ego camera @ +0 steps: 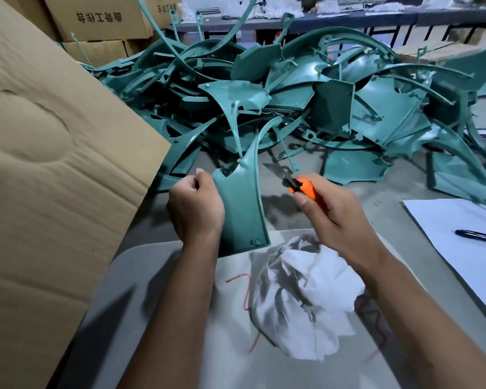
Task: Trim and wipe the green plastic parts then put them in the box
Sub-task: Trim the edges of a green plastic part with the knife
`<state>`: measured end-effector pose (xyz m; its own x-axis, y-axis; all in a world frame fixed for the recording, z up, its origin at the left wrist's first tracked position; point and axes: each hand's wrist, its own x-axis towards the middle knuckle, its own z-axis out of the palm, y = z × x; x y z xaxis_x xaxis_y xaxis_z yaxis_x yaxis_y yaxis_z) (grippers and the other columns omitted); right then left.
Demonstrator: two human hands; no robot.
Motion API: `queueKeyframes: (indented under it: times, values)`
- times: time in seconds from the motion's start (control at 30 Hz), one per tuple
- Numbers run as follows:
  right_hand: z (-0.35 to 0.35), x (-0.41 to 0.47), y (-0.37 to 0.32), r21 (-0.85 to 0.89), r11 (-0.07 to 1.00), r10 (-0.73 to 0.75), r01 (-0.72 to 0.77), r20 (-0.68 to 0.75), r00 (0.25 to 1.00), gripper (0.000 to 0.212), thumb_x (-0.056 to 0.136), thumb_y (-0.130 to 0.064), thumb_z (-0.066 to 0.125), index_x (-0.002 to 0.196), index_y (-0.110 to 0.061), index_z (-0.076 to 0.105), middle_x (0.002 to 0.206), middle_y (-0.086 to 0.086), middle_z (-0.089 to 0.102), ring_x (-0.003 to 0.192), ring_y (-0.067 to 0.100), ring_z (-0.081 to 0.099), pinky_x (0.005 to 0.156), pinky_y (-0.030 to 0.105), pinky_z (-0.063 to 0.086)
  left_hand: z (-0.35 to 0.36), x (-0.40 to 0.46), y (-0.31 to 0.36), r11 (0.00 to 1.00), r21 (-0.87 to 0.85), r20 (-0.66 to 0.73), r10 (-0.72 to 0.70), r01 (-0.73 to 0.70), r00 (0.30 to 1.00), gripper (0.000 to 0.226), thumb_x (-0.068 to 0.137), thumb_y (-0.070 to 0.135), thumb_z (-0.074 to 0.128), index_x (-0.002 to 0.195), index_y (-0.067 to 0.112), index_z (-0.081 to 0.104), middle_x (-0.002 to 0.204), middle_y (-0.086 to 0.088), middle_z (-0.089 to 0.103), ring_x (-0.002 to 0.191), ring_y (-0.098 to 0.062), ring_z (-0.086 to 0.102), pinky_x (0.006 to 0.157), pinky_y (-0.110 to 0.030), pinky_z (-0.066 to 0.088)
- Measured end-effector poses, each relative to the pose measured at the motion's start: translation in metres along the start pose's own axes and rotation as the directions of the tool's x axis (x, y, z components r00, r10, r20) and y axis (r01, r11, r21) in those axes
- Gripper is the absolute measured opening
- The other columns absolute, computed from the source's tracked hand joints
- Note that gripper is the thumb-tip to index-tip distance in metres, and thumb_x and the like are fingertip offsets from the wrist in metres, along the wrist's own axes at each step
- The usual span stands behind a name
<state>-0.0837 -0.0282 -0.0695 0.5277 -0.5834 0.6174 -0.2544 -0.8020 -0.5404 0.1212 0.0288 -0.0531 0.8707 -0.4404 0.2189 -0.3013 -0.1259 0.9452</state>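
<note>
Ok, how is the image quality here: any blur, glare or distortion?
Head view: wide-angle bending at the edges, as on the cardboard box; knife blade slightly blurred; glare on the white cloth; hard arm shadows on the table.

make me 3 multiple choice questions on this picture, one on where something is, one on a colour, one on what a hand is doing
1. Where does the white cloth lie?
A. on the grey mat near the person
B. on top of the pile of green parts
C. inside the cardboard box

2. What colour is the handle of the knife?
A. blue
B. orange
C. yellow

3. What is the left hand doing?
A. resting flat on the table
B. holding the pen
C. gripping a green part

Answers:
1 A, the cloth sits crumpled on the mat between the forearms.
2 B, orange shows between the fingers of the right hand, with the blade out in front.
3 C, its fingers curl round the edge of the green part, held upright.
</note>
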Motion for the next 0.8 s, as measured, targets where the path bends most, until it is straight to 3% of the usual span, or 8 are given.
queueKeyframes:
  times: [0.13,0.3,0.43,0.53,0.6,0.7,0.8]
  values:
    - [0.001,0.0,-0.007,0.041,0.998,0.044,-0.045,0.02,0.999,0.031,0.108,-0.034,0.05,0.088,-0.012,0.057,0.068,0.005,0.058,0.061,0.021,0.055,0.056,0.037,0.042,0.001,-0.004,0.006,0.998,0.057,0.002,0.035,-0.035,0.999,0.057,0.101,0.025,0.052,0.053,0.016,0.023,0.051,-0.004,0.016,0.052,-0.023,0.022,0.051,-0.04,0.021]
    - [-0.002,0.001,-0.008,0.056,0.998,0.038,-0.04,0.033,0.999,0.031,0.108,-0.03,0.053,0.084,-0.01,0.058,0.064,0.006,0.057,0.056,0.019,0.051,0.051,0.031,0.039,0.005,-0.007,0.003,0.999,-0.018,0.149,0.041,-0.038,0.988,0.05,0.097,0.037,0.05,0.06,0.013,0.026,0.058,-0.001,0.023,0.063,-0.025,0.025,0.057,-0.036,0.022]
    - [-0.006,-0.001,-0.006,0.026,0.997,0.07,-0.069,-0.043,0.997,0.034,0.109,-0.029,0.051,0.084,-0.008,0.057,0.064,0.006,0.054,0.056,0.02,0.05,0.052,0.031,0.038,0.006,-0.005,-0.001,0.995,-0.1,0.288,0.02,0.009,0.957,0.045,0.087,0.047,0.046,0.065,0.01,0.032,0.069,-0.009,0.029,0.067,-0.023,0.031,0.064,-0.037,0.026]
    - [-0.011,0.001,-0.003,-0.025,0.987,0.156,-0.162,-0.163,0.974,0.04,0.11,-0.031,0.05,0.081,-0.003,0.053,0.063,0.012,0.055,0.055,0.03,0.05,0.052,0.044,0.038,0.007,-0.005,-0.002,0.989,-0.146,0.354,0.032,0.021,0.935,0.043,0.096,0.035,0.053,0.061,0.018,0.034,0.068,-0.009,0.026,0.066,-0.022,0.027,0.063,-0.038,0.023]
    - [-0.014,0.001,-0.002,-0.045,0.982,0.169,-0.184,-0.229,0.959,0.043,0.111,-0.032,0.048,0.08,-0.002,0.053,0.063,0.014,0.056,0.056,0.033,0.05,0.053,0.046,0.038,0.009,-0.007,-0.003,0.991,-0.13,0.354,0.006,0.042,0.935,0.049,0.098,0.028,0.055,0.057,0.021,0.03,0.065,-0.005,0.025,0.065,-0.02,0.025,0.062,-0.037,0.021]
    - [-0.012,-0.001,-0.008,-0.065,0.996,0.043,-0.06,-0.236,0.971,0.038,0.11,-0.029,0.049,0.08,-0.006,0.054,0.061,0.006,0.052,0.052,0.025,0.048,0.048,0.038,0.036,0.013,-0.01,-0.004,0.989,-0.098,0.344,-0.067,0.107,0.937,0.05,0.094,0.028,0.056,0.053,0.021,0.03,0.059,0.0,0.028,0.062,-0.018,0.028,0.061,-0.036,0.023]
    - [0.0,0.0,-0.02,-0.13,0.99,-0.073,0.049,-0.185,0.98,0.03,0.108,-0.033,0.052,0.092,-0.01,0.062,0.068,-0.007,0.05,0.058,0.012,0.047,0.053,0.026,0.036,0.012,-0.009,-0.005,0.978,-0.076,0.358,-0.155,0.194,0.921,0.033,0.082,0.04,0.054,0.057,0.022,0.043,0.06,-0.004,0.039,0.063,-0.019,0.038,0.06,-0.037,0.031]
